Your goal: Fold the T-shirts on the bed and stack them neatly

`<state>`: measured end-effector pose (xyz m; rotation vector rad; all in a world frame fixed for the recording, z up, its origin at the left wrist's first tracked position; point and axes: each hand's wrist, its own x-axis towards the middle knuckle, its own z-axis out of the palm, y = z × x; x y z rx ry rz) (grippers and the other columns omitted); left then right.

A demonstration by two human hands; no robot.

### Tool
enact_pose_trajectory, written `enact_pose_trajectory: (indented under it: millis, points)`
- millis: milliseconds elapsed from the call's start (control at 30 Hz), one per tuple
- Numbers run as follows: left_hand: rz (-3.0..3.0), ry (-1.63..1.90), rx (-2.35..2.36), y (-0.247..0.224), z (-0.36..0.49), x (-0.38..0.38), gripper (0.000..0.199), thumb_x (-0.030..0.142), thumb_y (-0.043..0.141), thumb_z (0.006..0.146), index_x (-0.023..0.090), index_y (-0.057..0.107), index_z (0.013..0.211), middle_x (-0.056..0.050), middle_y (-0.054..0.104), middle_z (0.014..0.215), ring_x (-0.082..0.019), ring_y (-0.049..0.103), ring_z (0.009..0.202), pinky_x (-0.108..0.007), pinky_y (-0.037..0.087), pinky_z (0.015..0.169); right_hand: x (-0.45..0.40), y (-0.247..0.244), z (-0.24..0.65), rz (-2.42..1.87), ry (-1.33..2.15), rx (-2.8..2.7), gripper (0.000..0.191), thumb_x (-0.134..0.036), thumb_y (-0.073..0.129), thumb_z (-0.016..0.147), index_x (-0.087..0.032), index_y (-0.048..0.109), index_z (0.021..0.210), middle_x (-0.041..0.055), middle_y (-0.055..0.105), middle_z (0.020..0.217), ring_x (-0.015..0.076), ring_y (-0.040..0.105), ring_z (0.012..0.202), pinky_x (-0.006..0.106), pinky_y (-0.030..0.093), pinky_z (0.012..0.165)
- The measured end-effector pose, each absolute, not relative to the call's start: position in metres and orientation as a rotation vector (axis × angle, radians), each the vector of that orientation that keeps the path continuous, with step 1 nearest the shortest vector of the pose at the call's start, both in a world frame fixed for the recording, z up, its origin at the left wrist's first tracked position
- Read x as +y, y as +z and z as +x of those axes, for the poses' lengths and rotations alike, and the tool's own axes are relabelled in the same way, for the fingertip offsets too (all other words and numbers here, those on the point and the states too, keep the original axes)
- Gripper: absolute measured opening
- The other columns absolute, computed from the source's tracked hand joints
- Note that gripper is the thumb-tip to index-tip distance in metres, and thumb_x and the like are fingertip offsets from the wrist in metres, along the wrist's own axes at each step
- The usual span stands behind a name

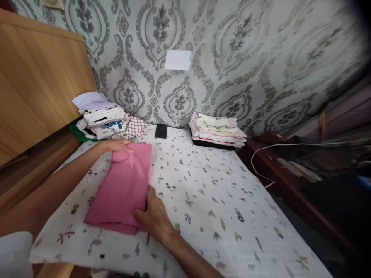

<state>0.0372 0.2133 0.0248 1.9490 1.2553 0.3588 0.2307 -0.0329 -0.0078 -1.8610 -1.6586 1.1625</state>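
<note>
Pink folded cloth lies on a printed white sheet, left of centre. The left hand pinches its upper left corner; the right hand grips its right edge, thumb on top. Clothes piles flank a dark phone-like slab; patterned wallpaper rises behind. Blue lettering on one garment is too small to read.

A plain white sleeve covers the left arm.
</note>
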Motion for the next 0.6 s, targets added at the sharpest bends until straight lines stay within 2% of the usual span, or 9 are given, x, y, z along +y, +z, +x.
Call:
enact_pose_trajectory:
  millis: [67, 133, 167, 267, 333, 467, 600]
  points:
    - [1.853, 0.394, 1.236, 0.034, 0.040, 0.207, 0.032, 0.036, 0.081, 0.054, 0.018, 0.072, 0.079, -0.005, 0.076, 0.086, -0.026, 0.069, 0.092, -0.026, 0.052, 0.077, -0.030, -0.009, 0.234, -1.770, 1.289, -1.700, 0.035, -0.021, 0.065, 0.072, -0.012, 0.068, 0.106, 0.0065, 0.067, 0.085, 0.0229, 0.063, 0.082, 0.032, 0.048, 0.071]
    - [1.718, 0.429, 1.183, 0.046, 0.043, 0.200, 0.034, 0.034, 0.084, 0.052, 0.020, 0.073, 0.082, -0.004, 0.076, 0.087, -0.025, 0.070, 0.091, -0.026, 0.054, 0.076, -0.027, -0.008, 0.248, -1.568, 1.529, -1.620, 0.009, -0.020, 0.065, 0.071, -0.015, 0.068, 0.078, 0.0017, 0.063, 0.072, 0.0181, 0.061, 0.071, 0.029, 0.046, 0.064]
    - [1.645, 0.450, 1.151, 0.051, 0.045, 0.196, 0.036, 0.034, 0.085, 0.052, 0.020, 0.073, 0.083, -0.004, 0.077, 0.087, -0.025, 0.071, 0.088, -0.026, 0.055, 0.074, -0.027, -0.007, 0.260, -1.447, 1.642, -1.545, 0.006, -0.021, 0.067, 0.071, -0.016, 0.068, 0.074, 0.0005, 0.063, 0.071, 0.0166, 0.060, 0.069, 0.028, 0.047, 0.063]
    - [1.453, 0.542, 1.067, 0.065, 0.056, 0.178, 0.042, 0.035, 0.090, 0.053, 0.020, 0.074, 0.089, -0.006, 0.077, 0.089, -0.025, 0.072, 0.083, -0.029, 0.058, 0.072, -0.031, 0.008, 0.315, -1.198, 1.830, -1.355, 0.025, -0.032, 0.076, 0.068, -0.017, 0.071, 0.087, 0.0022, 0.069, 0.082, 0.0169, 0.064, 0.074, 0.030, 0.052, 0.067]
    - [1.329, 0.654, 1.036, 0.067, 0.070, 0.164, 0.044, 0.034, 0.091, 0.054, 0.020, 0.073, 0.092, -0.007, 0.078, 0.091, -0.025, 0.073, 0.085, -0.031, 0.060, 0.074, -0.034, 0.026, 0.364, -1.190, 1.788, -1.249, 0.039, -0.038, 0.079, 0.068, -0.017, 0.071, 0.099, 0.0039, 0.071, 0.088, 0.0170, 0.065, 0.073, 0.030, 0.053, 0.065]
    - [1.105, 0.785, 0.943, 0.044, 0.115, 0.129, 0.046, 0.031, 0.091, 0.058, 0.018, 0.071, 0.098, -0.009, 0.078, 0.099, -0.025, 0.073, 0.091, -0.031, 0.060, 0.078, -0.025, 0.057, 0.458, -1.397, 1.307, -1.082, 0.037, -0.039, 0.086, 0.064, -0.018, 0.066, 0.086, 0.0013, 0.068, 0.080, 0.0148, 0.063, 0.072, 0.026, 0.051, 0.066]
    - [0.953, 0.640, 0.925, 0.001, 0.157, 0.098, 0.051, 0.026, 0.089, 0.058, 0.017, 0.068, 0.104, -0.011, 0.077, 0.100, -0.025, 0.073, 0.087, -0.032, 0.059, 0.075, 0.000, 0.040, 0.503, -1.708, 1.046, -1.136, 0.041, -0.042, 0.086, 0.058, -0.019, 0.062, 0.082, -0.0002, 0.065, 0.073, 0.0159, 0.061, 0.067, 0.029, 0.050, 0.062]
